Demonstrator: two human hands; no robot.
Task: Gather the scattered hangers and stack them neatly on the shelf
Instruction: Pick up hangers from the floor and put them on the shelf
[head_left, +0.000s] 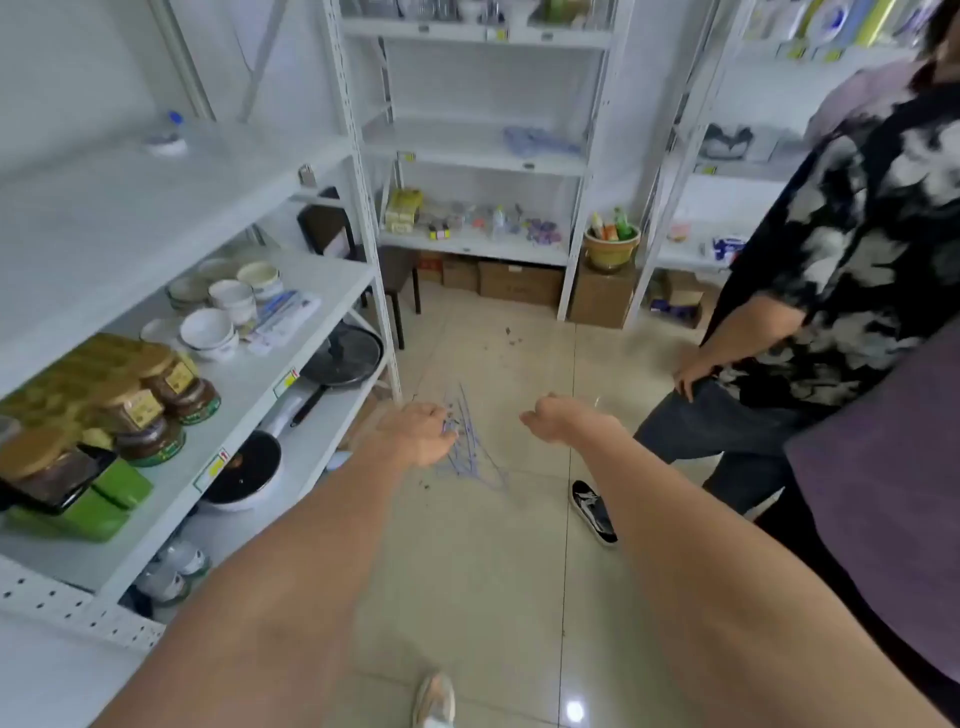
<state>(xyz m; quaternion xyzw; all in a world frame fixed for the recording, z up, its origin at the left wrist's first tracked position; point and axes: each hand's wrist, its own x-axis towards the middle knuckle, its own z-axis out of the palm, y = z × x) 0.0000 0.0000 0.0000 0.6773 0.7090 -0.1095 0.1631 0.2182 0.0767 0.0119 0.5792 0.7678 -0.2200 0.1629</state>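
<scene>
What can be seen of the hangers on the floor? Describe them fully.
The hangers are thin, wire-like and bluish-purple, lying in a loose, overlapping tangle on the glossy beige floor tiles. Their long straight sides cross at angles; hooks cannot be made out in the blur. They lie near the foot of the white shelf unit's post. The left hand is at their left edge, fingers curled over some of them; whether it grips any is unclear. The right hand is apart from them.
</scene>
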